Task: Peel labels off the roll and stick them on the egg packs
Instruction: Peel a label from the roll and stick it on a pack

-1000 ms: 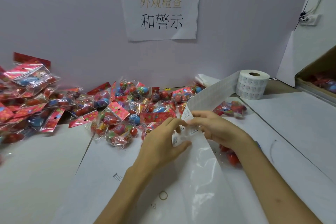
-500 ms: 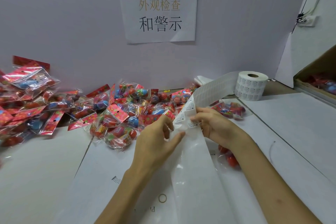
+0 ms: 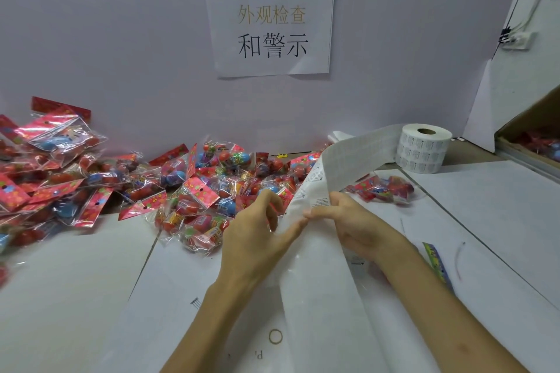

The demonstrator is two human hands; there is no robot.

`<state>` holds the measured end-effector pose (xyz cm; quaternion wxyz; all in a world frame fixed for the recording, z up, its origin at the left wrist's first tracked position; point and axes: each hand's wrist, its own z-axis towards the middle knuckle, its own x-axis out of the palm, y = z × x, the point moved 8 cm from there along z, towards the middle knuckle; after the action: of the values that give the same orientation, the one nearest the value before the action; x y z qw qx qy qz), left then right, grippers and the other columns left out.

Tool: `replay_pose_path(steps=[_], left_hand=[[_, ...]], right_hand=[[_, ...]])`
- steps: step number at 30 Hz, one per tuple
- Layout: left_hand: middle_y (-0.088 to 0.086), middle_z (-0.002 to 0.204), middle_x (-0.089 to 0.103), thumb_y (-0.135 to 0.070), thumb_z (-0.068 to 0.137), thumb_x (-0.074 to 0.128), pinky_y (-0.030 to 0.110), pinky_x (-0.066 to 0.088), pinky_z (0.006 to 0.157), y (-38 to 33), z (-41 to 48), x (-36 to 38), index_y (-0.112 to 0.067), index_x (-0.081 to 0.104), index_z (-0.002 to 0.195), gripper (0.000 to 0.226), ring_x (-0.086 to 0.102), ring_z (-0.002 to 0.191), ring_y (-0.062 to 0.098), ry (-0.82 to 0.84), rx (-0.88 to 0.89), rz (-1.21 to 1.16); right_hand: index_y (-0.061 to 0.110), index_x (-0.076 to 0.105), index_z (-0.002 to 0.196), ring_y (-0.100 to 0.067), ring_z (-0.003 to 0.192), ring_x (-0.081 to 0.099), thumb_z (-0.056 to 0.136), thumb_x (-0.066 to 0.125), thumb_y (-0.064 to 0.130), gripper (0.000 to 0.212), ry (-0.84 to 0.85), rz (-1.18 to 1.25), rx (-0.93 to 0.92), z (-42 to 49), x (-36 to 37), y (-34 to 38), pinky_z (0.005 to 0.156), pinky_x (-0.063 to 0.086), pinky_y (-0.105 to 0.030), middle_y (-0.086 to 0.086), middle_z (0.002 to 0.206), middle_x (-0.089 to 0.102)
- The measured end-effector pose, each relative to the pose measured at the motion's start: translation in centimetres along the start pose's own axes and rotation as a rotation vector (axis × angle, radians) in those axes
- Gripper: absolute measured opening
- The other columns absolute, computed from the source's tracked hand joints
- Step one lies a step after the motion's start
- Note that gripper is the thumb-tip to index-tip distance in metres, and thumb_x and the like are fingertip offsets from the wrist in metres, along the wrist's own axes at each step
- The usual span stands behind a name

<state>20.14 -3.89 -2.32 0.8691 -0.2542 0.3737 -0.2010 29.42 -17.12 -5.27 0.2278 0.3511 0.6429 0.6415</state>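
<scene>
Head view. Right hand (image 3: pixel 354 221): grip closed on the label strip (image 3: pixel 342 166), thumb and fingertips pinching its printed edge where the strip bends over. Left hand (image 3: pixel 257 236), just left of that pinch: thumb laid against the strip's left edge, fingers curled above it, so this grip is also closed on the strip; whether a single label sits between the fingers cannot be told. From the grip the strip rises up and to the right to the roll (image 3: pixel 424 148), which stands on end on the tabletop (image 3: pixel 485 206) well beyond the right hand. Below the grip the bare glossy liner runs down between the two forearms towards the camera. Egg packs (image 3: pixel 197 188): clear bags with red header cards, each holding red and blue eggs, heaped loosely on the tabletop to the left of and behind the left hand, back to the wall. One separate egg pack (image 3: pixel 385 188) lies just beyond the right hand, under the raised strip. Far right of the grip, an open cardboard box (image 3: pixel 533 124) tilted towards the tabletop; red packs inside, contents blurred. Printed paper sign (image 3: pixel 269 24) on the wall above the grip.
</scene>
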Motion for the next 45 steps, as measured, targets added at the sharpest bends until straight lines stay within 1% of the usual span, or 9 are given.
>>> replay_pose_path(steps=[4,10,14,16,21,26,32,37,45], left_hand=[[-0.015,0.072,0.06,-0.049,0.085,0.075,0.023,0.05,0.054,0.2,0.0,-0.1,-0.031,0.061,0.09,0.024,0.058,0.067,0.005,-0.019,-0.018,-0.029],[-0.014,0.075,0.062,-0.031,0.086,0.079,0.028,0.052,0.055,-0.7,0.0,-0.7,-0.025,0.065,0.083,0.015,0.059,0.069,0.005,-0.082,0.038,-0.023],[-0.014,0.074,0.064,-0.026,0.086,0.08,0.022,0.052,0.055,-1.2,-0.1,-0.9,-0.022,0.07,0.081,0.012,0.058,0.066,0.0,-0.104,0.07,-0.012],[-0.011,0.074,0.066,-0.023,0.086,0.081,0.028,0.054,0.055,-1.3,-0.1,-1.0,-0.019,0.072,0.081,0.011,0.058,0.065,0.002,-0.109,0.085,-0.005],[-0.007,0.074,0.069,-0.02,0.086,0.081,0.037,0.057,0.055,-2.0,-0.2,-1.1,-0.016,0.074,0.079,0.01,0.061,0.062,0.011,-0.113,0.162,0.085],[-0.008,0.073,0.07,-0.018,0.087,0.08,0.036,0.058,0.054,-2.0,-0.2,-1.1,-0.016,0.075,0.079,0.009,0.061,0.06,0.008,-0.117,0.162,0.071],[-0.02,0.065,0.066,-0.018,0.089,0.076,0.013,0.046,0.056,-0.1,0.1,-0.7,-0.026,0.076,0.077,0.014,0.062,0.069,0.002,-0.089,-0.08,-0.161],[-0.009,0.061,0.067,-0.014,0.09,0.072,0.013,0.044,0.049,3.1,-0.2,1.0,-0.021,0.077,0.069,0.023,0.057,0.057,0.001,-0.004,-0.462,-0.516],[-0.008,0.06,0.067,-0.022,0.095,0.07,0.015,0.047,0.046,4.2,-0.3,0.3,-0.021,0.078,0.084,0.014,0.056,0.049,0.002,-0.131,-0.59,-0.687]], right_hand=[[-0.006,0.062,0.122,-0.029,0.096,0.07,0.093,0.063,-0.002,0.03,-0.014,-0.04,-0.002,-0.2,-0.2,0.4,0.084,0.057,-0.04,-0.018,0.106,0.071],[-0.006,0.059,0.128,-0.031,0.104,0.068,0.093,0.065,-0.002,0.036,-0.028,-0.1,-0.02,-0.4,0.0,0.7,0.101,0.051,-0.051,-0.025,0.112,0.068],[-0.006,0.061,0.126,-0.033,0.106,0.068,0.093,0.065,-0.002,0.034,-0.035,-0.121,-0.018,-0.4,0.0,0.7,0.103,0.049,-0.054,-0.028,0.121,0.067],[-0.006,0.062,0.125,-0.033,0.107,0.068,0.093,0.065,-0.002,0.033,-0.039,-0.125,-0.014,-0.4,-0.1,0.6,0.103,0.049,-0.055,-0.029,0.121,0.067],[-0.007,0.062,0.123,-0.031,0.103,0.068,0.092,0.066,-0.001,0.031,-0.046,-0.137,-0.002,-0.2,-0.2,0.4,0.104,0.048,-0.056,-0.02,0.109,0.069],[-0.005,0.064,0.122,-0.028,0.1,0.07,0.091,0.069,0.003,0.031,-0.032,-0.142,-0.009,-0.3,0.0,0.5,0.101,0.051,-0.053,-0.017,0.107,0.072],[0.004,0.067,0.121,-0.029,0.105,0.072,0.091,0.07,0.007,0.03,-0.007,-0.155,-0.023,-0.3,0.1,0.7,0.096,0.056,-0.046,-0.014,0.111,0.075],[0.001,0.067,0.116,-0.025,0.097,0.071,0.09,0.072,0.005,0.027,-0.038,-0.193,-0.011,-0.2,-0.2,0.4,0.097,0.054,-0.048,-0.012,0.103,0.074],[0.008,0.07,0.109,-0.029,0.101,0.073,0.073,0.077,0.019,0.039,-0.081,-0.185,-0.026,-0.1,-1.4,0.8,0.093,0.058,-0.046,-0.012,0.104,0.076]])
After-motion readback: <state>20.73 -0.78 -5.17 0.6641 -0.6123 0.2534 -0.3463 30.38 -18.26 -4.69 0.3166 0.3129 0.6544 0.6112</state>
